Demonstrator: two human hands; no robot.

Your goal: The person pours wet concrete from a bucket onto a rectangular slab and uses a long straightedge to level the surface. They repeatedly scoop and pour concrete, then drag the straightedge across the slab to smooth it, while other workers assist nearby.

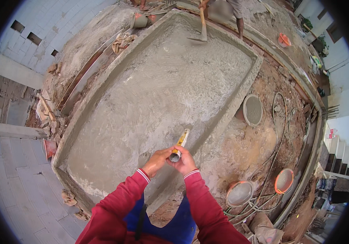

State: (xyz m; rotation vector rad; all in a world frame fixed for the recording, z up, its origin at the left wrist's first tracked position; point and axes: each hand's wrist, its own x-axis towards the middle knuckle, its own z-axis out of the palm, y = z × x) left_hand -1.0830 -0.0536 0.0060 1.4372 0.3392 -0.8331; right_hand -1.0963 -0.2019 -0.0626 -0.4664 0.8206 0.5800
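Both of my hands are closed together around a short, slim tube [182, 138] with a yellow and whitish surface. Its round, greyish end faces me, and the other end points away over the wet cement. My left hand [155, 162] wraps the tube's left side; my right hand [185, 162] grips it from the right. Beneath them spreads wet grey cement [142, 101] in a large rectangular basin with a raised cement rim [233, 99]. What the tube is exactly, I cannot make out.
Another person [238, 16] stands at the far rim with a hoe [203, 30] in the cement. To the right are a cement-filled tub [245, 110], two orange-rimmed buckets [228, 196] [277, 185] and looped hoses [259, 203]. A reddish bucket [49, 149] sits by the left rim.
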